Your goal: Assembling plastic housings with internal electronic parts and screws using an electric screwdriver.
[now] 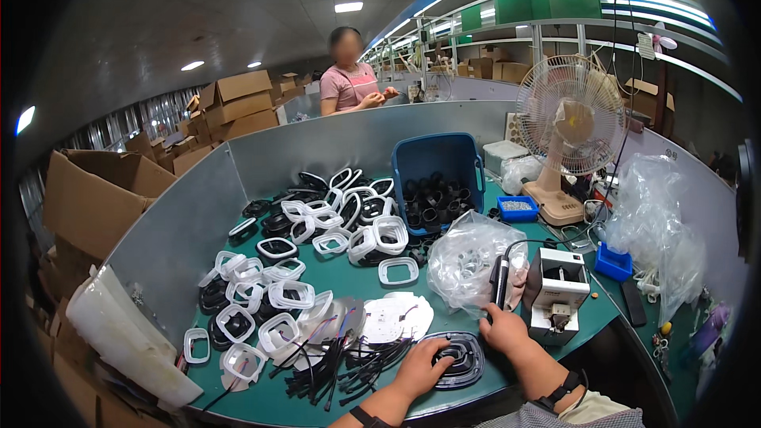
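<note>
My left hand [422, 366] is closed on the near-left side of a black rounded-square housing [469, 372] with ridged concentric rings, lying on the green tabletop. To the right, my right hand [506, 328] grips the lower end of a black and silver electric screwdriver [499, 276], held upright. A cable runs from its top end. Just right of it stands a white box-shaped machine [557, 295]. Beside my left hand lie white panels with wires [390, 319] and a bundle of black cables [319, 374].
White frames [390, 235] and black housings pile on the left. Behind them a blue bin [434, 150] holds black parts. A clear bag [464, 265], a beige fan [564, 123] and small blue trays [518, 208] stand rightward. Another person [349, 83] is beyond the grey partition.
</note>
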Demonstrator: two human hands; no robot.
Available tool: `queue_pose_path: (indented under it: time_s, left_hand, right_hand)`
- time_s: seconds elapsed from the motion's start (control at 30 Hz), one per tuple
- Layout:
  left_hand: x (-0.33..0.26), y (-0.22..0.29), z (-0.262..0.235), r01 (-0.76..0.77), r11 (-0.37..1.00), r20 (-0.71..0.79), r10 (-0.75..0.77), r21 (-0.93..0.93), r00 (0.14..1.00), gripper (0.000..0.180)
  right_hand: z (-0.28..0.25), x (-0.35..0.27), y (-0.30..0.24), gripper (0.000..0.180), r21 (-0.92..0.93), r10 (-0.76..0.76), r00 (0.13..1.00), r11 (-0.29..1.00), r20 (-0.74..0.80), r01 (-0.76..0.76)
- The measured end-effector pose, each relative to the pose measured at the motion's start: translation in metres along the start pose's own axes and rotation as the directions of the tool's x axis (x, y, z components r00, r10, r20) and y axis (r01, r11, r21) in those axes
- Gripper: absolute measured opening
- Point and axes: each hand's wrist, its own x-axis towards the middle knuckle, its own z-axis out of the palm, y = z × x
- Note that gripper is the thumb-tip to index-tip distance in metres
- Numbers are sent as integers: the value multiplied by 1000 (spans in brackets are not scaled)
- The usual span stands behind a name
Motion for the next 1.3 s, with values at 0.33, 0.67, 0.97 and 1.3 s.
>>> queue_pose_path:
  time_s: [0.33,0.67,0.97,1.3]
  left_hand:
    - [1,0,2,12,1000,11,-12,-6,1000,39]
    - [3,6,0,42,999,16,-42,10,999,38]
    - [1,5,-2,65,998,22,-65,13,998,38]
    - [1,7,0,52,998,31,-52,19,998,38]
  right_hand:
    - [-17,-7,-5,44,782,-23,911,504,-412,366]
    - [-63,-10,-5,54,930,98,925,-3,-366,368]
    - [-32,-14,9,28,904,69,907,141,-416,403]
    - [13,-7,34,36,856,-102,921,343,-375,386]
